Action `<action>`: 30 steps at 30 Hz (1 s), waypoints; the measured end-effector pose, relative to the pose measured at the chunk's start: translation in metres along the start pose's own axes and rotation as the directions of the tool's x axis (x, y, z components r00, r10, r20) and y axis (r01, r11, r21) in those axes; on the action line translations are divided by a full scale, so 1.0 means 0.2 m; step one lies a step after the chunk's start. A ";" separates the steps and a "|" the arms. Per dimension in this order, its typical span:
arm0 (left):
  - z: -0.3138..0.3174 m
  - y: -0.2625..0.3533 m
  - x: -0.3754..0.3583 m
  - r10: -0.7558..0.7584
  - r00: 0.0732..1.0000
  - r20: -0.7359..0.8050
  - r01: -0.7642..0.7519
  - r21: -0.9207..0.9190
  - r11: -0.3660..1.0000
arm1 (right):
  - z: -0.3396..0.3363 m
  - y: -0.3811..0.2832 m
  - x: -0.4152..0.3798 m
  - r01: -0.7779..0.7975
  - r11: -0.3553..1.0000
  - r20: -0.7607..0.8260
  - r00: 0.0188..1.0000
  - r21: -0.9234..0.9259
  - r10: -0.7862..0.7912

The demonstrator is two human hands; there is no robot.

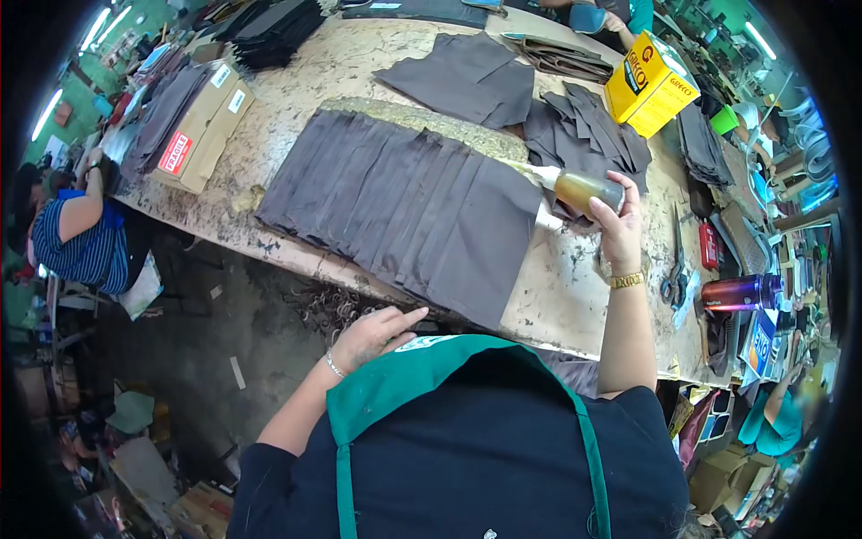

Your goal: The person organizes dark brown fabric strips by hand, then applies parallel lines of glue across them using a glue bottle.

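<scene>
The right hand has its fingers wrapped round a squeeze bottle, a smooth, translucent cylinder with amber-yellow contents, held nearly on its side. Its pale, tapering nozzle points left, away from those fingers, towards the upper right corner of a row of dark sheets; whether the tip touches them is hard to tell.

The sheets lie to the left of the right fingers and ahead of the left ones, thin, matt and leather-like, overlapping in narrow strips with slightly ragged ends; the rightmost shows as a broad, flat panel. The left hand is at the near edge of the counter, forefinger stretched out, the others loosely bent and gripping nothing visible. Its fingertip is just beside the sheets' lower edge; contact cannot be made out.

Just beyond the right fingers lies a loose heap of dark offcuts, angular and creased, with a glossy yellow carton behind it. To the right of those fingers rest dark metal scissors. Well to the left stands a plain brown cardboard box. The counter itself is pale, scuffed and blotched with dark marks.
</scene>
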State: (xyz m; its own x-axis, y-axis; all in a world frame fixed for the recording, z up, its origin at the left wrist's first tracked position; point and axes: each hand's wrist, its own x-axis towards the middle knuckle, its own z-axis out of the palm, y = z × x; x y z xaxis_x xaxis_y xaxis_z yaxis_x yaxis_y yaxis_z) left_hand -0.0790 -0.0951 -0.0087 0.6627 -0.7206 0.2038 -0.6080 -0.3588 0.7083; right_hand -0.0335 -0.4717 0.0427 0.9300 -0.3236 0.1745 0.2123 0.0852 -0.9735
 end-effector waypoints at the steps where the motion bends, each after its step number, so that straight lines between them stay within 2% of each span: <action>1: 0.00 -0.01 0.00 -0.018 0.998 0.059 0.019 -0.017 1.000 | 0.00 0.01 0.03 0.000 0.999 0.004 1.000 -0.038 0.000; 3: 0.01 -0.03 -0.01 -0.013 0.996 0.091 0.016 -0.029 0.999 | 0.01 0.03 0.06 -0.012 1.000 0.011 1.000 -0.013 0.012; 5: 0.02 -0.06 -0.01 -0.096 0.985 0.146 0.109 -0.086 0.990 | 0.01 0.07 0.10 0.004 0.993 0.016 1.000 -0.119 -0.002; 8: 0.04 -0.09 -0.01 -0.133 0.977 0.167 0.163 -0.186 0.969 | 0.02 0.08 0.13 -0.009 0.995 0.019 1.000 -0.100 0.011; 13: 0.01 -0.08 0.00 -0.179 0.957 0.228 0.225 -0.197 0.954 | 0.03 0.08 0.15 -0.031 0.989 -0.001 1.000 -0.142 0.031; 15: 0.00 -0.08 0.01 -0.187 0.953 0.239 0.236 -0.200 0.951 | 0.03 0.07 0.17 -0.109 0.966 -0.056 0.994 -0.234 0.099; 18: -0.01 -0.08 0.01 -0.214 0.941 0.262 0.275 -0.227 0.934 | 0.04 0.08 0.19 -0.198 0.969 -0.142 0.974 -0.150 0.177; 21: -0.01 -0.09 0.01 -0.237 0.925 0.296 0.310 -0.231 0.922 | 0.04 0.07 0.20 -0.233 0.961 -0.164 0.964 -0.149 0.209; 30: -0.02 -0.09 0.01 -0.254 0.905 0.340 0.343 -0.235 0.909 | 0.06 0.09 0.23 -0.235 0.946 -0.160 0.966 -0.225 0.201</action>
State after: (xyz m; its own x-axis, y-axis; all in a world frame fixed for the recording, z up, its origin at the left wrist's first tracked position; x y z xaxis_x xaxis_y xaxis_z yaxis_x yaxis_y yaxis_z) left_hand -0.0641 -0.0877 -0.0178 0.6054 -0.7634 -0.2252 -0.2228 -0.4341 0.8729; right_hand 0.0162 -0.4736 0.0354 0.8932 -0.4467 -0.0512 -0.0848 -0.0555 -0.9949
